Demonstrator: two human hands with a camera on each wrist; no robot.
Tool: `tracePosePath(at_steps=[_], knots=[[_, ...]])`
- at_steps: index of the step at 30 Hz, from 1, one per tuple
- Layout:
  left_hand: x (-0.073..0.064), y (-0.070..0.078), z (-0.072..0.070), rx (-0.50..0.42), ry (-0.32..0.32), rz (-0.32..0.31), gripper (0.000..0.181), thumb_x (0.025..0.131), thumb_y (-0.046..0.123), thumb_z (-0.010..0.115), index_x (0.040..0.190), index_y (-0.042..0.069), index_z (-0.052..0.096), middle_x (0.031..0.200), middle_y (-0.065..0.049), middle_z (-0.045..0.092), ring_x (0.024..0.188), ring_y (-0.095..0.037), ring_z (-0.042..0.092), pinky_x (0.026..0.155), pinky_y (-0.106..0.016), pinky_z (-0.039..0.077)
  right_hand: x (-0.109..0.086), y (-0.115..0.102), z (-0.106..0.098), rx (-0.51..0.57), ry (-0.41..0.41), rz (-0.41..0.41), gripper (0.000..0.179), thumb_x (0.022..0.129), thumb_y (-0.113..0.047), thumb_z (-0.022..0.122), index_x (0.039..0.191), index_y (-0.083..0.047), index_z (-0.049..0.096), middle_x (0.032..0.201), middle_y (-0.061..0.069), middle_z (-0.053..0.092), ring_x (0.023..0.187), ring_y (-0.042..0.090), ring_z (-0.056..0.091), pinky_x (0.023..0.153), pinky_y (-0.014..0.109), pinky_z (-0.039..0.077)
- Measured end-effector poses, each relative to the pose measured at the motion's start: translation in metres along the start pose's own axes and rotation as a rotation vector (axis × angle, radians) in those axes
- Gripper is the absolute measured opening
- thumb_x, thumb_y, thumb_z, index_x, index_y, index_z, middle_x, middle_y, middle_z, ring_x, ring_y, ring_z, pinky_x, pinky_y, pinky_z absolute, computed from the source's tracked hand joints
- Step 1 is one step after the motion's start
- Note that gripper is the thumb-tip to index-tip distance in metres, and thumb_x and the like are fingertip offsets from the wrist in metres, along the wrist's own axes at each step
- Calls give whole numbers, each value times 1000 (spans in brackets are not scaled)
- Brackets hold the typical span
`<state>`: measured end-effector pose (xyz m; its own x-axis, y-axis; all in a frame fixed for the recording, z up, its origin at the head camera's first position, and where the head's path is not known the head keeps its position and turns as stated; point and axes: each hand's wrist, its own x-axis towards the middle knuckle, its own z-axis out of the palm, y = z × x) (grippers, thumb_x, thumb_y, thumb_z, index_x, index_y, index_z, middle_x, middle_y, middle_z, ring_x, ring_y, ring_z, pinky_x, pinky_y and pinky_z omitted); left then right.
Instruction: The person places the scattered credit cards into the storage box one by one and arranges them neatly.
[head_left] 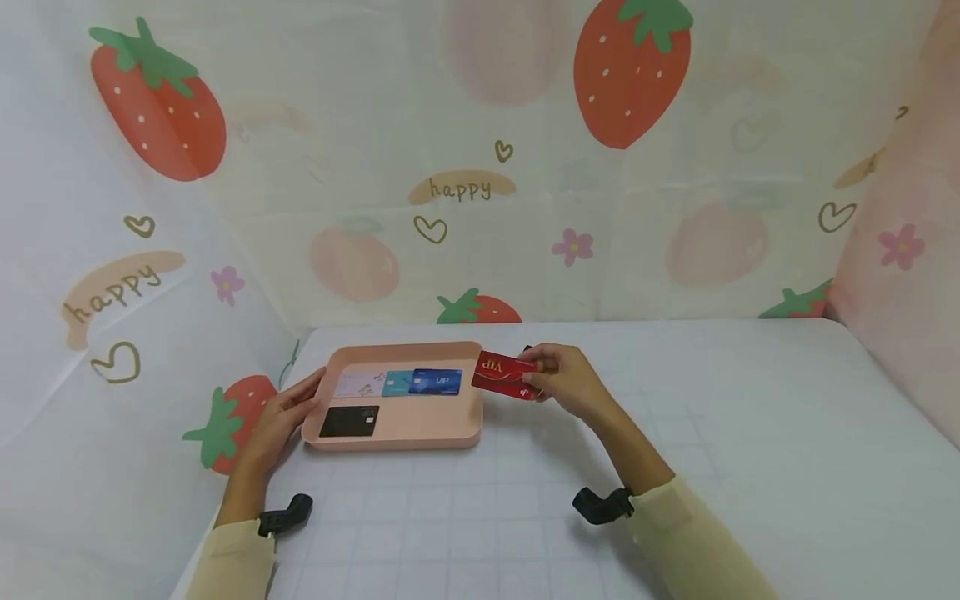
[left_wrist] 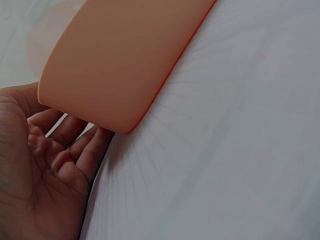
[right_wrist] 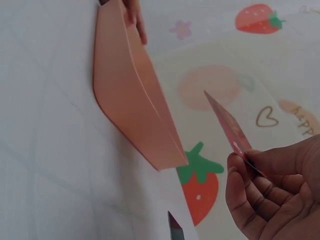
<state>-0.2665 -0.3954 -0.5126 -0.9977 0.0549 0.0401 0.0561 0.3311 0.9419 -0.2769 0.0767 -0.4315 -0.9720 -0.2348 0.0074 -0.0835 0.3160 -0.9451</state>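
Note:
My left hand (head_left: 279,423) grips the left end of a shallow pink tray (head_left: 431,446), also seen from outside in the left wrist view (left_wrist: 125,60). Between the right hand's (head_left: 566,379) thumb and fingers, a red VIP card (head_left: 498,373) is pinched just off the tray's right rim, its lettering upside down. In the tray's back row lie a pale patterned card (head_left: 358,384), a teal card (head_left: 397,383) and a blue VIP card (head_left: 437,382) overlapping the teal one. A black card (head_left: 348,422) lies in front of them at the left.
The tray stands on a white table (head_left: 450,517) near its back left edge. Behind hangs a strawberry-print curtain (head_left: 465,108). A thin dark-edged piece (right_wrist: 175,227) shows low in the right wrist view; I cannot tell what it is.

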Motion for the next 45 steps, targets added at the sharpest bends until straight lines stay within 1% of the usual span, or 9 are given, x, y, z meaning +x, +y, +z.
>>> tracePosePath(at_steps=[5, 10, 17, 22, 30, 33, 38, 45], knots=[[-1, 0, -3, 4, 6, 7, 55, 106, 25, 54, 158, 17, 38, 163, -9, 32, 152, -26, 28, 100, -9, 38, 2, -2, 8, 19, -9, 9, 29, 93, -7, 73, 121, -2, 70, 104, 13, 74, 91, 27, 68, 68, 31, 60], [-1, 1, -4, -3, 4, 7, 56, 105, 24, 55, 158, 15, 38, 163, -10, 32, 152, -28, 28, 100, -9, 38, 3, -5, 14, 19, -31, -9, 28, 93, -7, 73, 120, -3, 70, 101, 12, 74, 89, 25, 68, 67, 32, 60], [-1, 4, -1, -28, -5, -10, 57, 105, 23, 56, 158, 14, 37, 164, -10, 32, 152, -28, 27, 100, -9, 38, -1, -10, 20, -7, -48, 1, 29, 92, -8, 74, 121, -4, 69, 94, 10, 70, 82, 22, 69, 67, 32, 60], [-2, 6, 0, -19, 1, -10, 57, 105, 22, 55, 158, 13, 36, 163, -10, 31, 152, -29, 26, 101, -10, 38, -1, -17, 25, -10, -63, 2, 30, 92, -6, 73, 121, -4, 69, 90, 11, 68, 76, 21, 69, 66, 31, 60], [-2, 7, -1, -5, 21, -25, 56, 105, 22, 56, 158, 15, 38, 163, -7, 33, 152, -28, 27, 103, -13, 38, 7, -23, 40, -40, -98, -55, 27, 92, -4, 73, 119, -2, 70, 84, 11, 66, 68, 19, 69, 63, 31, 60], [-3, 9, -1, -2, 25, -33, 56, 105, 22, 56, 158, 16, 38, 163, -8, 32, 152, -28, 27, 104, -14, 38, 10, -25, 45, -45, -111, -60, 27, 92, -4, 73, 119, -1, 70, 82, 11, 64, 66, 20, 69, 62, 31, 60], [-5, 13, 0, -7, 27, -37, 56, 105, 21, 56, 157, 16, 39, 163, -9, 33, 151, -29, 29, 103, -15, 39, 14, -26, 55, -45, -131, -43, 27, 92, -5, 73, 119, -2, 70, 83, 10, 65, 67, 19, 69, 62, 30, 60], [-11, 15, -1, -24, 17, -50, 56, 105, 20, 55, 158, 15, 38, 163, -9, 33, 151, -28, 29, 101, -12, 39, 16, -29, 69, -47, -173, -29, 25, 92, -2, 72, 117, 1, 69, 80, 11, 65, 64, 18, 69, 62, 29, 60]])
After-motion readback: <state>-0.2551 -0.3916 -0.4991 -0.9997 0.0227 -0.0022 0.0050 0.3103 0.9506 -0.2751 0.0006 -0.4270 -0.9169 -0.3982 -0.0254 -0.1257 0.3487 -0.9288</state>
